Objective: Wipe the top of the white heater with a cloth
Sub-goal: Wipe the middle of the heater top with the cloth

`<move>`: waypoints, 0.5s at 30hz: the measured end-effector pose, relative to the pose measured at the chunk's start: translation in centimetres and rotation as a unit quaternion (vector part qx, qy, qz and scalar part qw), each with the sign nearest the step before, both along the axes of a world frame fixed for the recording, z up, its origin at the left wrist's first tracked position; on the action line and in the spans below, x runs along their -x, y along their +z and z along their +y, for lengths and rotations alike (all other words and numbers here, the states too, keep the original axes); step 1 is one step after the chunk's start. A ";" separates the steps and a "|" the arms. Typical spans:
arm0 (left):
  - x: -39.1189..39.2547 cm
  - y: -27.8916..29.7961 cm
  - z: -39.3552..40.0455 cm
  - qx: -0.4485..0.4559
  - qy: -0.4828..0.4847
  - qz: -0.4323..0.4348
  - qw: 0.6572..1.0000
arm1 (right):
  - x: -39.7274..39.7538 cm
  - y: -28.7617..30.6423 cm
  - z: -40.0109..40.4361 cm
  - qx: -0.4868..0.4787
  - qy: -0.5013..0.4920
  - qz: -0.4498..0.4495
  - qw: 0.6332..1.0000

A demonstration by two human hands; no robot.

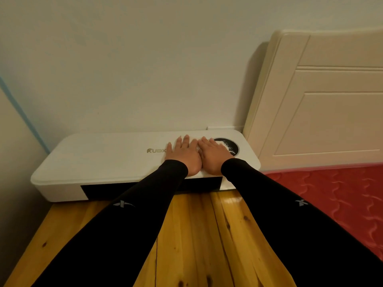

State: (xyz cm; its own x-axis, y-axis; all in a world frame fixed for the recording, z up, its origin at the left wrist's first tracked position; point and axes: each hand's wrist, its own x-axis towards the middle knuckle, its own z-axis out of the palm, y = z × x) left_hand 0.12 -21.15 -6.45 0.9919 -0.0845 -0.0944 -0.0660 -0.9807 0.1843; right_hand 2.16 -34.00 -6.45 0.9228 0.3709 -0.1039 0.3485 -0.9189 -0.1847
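The white heater lies flat on a wooden table against the wall, with a gold logo on top and a round black dial near its right end. My left hand and my right hand lie side by side, palms down with fingers straight, on the right half of the heater's top. A thin white cloth shows between and just past the fingers, mostly hidden under both hands. My right hand covers part of the dial.
The wooden table runs from the heater toward me. A cream headboard stands at the right, with a red quilted mattress below it. The wall is right behind the heater, and a side wall closes the left.
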 end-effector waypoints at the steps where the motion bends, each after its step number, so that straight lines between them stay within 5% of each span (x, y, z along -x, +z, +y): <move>1: -0.4 0.0 -0.1 -0.001 -0.001 -0.002 1.000 | -0.4 0.0 -0.1 0.000 0.000 0.001 1.000; 15: -4.7 -0.3 -1.1 0.001 0.006 -0.028 1.000 | -4.7 -0.2 -0.9 -0.016 -0.013 -0.015 1.000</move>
